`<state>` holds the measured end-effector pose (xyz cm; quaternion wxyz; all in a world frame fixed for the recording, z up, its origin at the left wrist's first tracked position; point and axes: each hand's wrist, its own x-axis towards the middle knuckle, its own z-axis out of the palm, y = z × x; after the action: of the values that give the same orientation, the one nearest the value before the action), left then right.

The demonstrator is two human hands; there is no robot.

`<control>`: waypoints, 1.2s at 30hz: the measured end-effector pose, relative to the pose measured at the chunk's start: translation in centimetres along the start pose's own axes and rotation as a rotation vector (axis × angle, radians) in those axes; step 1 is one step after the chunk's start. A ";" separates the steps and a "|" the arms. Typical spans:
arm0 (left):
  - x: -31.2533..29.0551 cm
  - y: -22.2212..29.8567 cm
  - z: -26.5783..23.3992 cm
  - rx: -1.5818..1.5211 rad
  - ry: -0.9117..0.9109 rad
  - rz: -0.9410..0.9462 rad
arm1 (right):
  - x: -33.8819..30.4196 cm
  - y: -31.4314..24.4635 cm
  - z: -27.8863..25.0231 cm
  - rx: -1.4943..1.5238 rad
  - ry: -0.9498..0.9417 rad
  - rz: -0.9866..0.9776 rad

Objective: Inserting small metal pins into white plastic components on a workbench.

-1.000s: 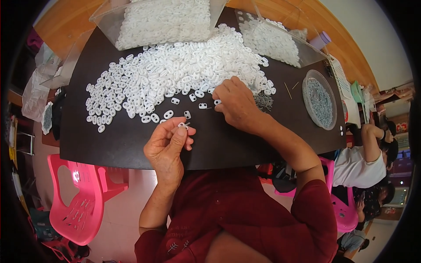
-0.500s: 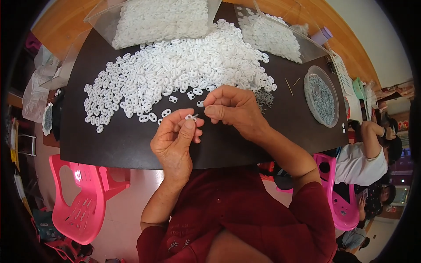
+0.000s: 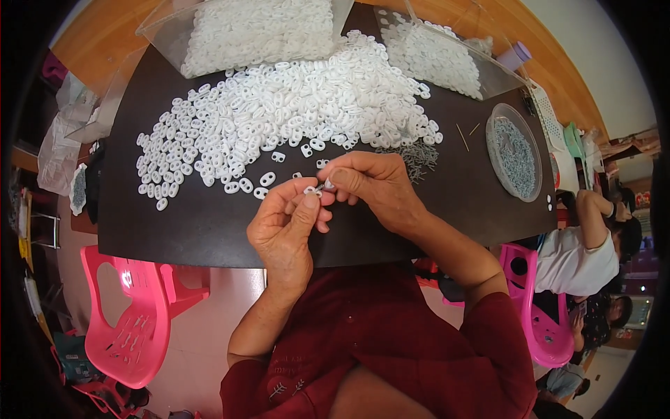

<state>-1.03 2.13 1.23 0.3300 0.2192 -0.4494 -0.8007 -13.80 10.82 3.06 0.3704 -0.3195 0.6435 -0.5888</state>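
Between my left hand's (image 3: pixel 285 220) thumb and fingers is a white oval plastic piece (image 3: pixel 311 190) with holes, and a thin grey metal pin (image 3: pixel 320 187) pokes out of it toward the right. My right hand (image 3: pixel 370 183) is closed in a pinch on a small white piece (image 3: pixel 329 182), mostly covered by the fingertips, at the pin's outer end. Both hands meet low over the dark table (image 3: pixel 202 237). Beyond them spreads a large heap of white two-holed ovals (image 3: pixel 300 101), with a few loose ones just past my fingers.
Grey pins (image 3: pixel 420 160) lie piled right of the heap. A round clear tub (image 3: pixel 539 183) of such pins stands farther right, near two thin sticks (image 3: pixel 463 137). Clear bins (image 3: pixel 262 38) of white pieces sit at the back. A pink chair (image 3: pixel 132 314) is at left; people sit at right.
My right hand has moved in and slightly down, bringing its white piece against the pin in my left hand. The gap between the hands has closed.
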 end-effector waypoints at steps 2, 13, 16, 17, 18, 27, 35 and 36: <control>0.0 -0.2 -0.1 -0.003 -0.001 -0.003 | -0.1 -0.1 0.2 0.048 0.033 -0.034; -0.3 -0.5 -0.5 -0.001 -0.005 -0.018 | -0.1 0.3 -0.2 -0.011 -0.017 -0.100; -0.4 -0.4 -0.5 0.042 -0.001 -0.014 | -0.2 0.1 -0.3 -0.010 -0.016 -0.077; -0.4 -0.2 -0.4 0.062 0.008 -0.020 | -0.2 0.0 -0.3 0.059 -0.026 -0.004; -0.4 -0.1 -0.4 0.082 0.017 -0.027 | -0.2 -0.1 -0.4 0.059 -0.026 -0.005; -0.4 -0.2 -0.6 0.122 0.040 -0.043 | 0.0 0.0 -0.1 -0.089 0.008 -0.148; -0.4 -0.3 -0.5 0.152 0.049 -0.024 | -0.1 0.4 0.5 -0.156 0.046 -0.183; -0.4 -0.4 -0.5 0.154 0.048 -0.022 | -0.1 0.4 0.6 -0.157 0.045 -0.182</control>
<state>-0.57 2.25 0.67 0.3139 0.2678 -0.4993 -0.7618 -13.24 10.64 2.66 0.2748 -0.3913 0.6640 -0.5748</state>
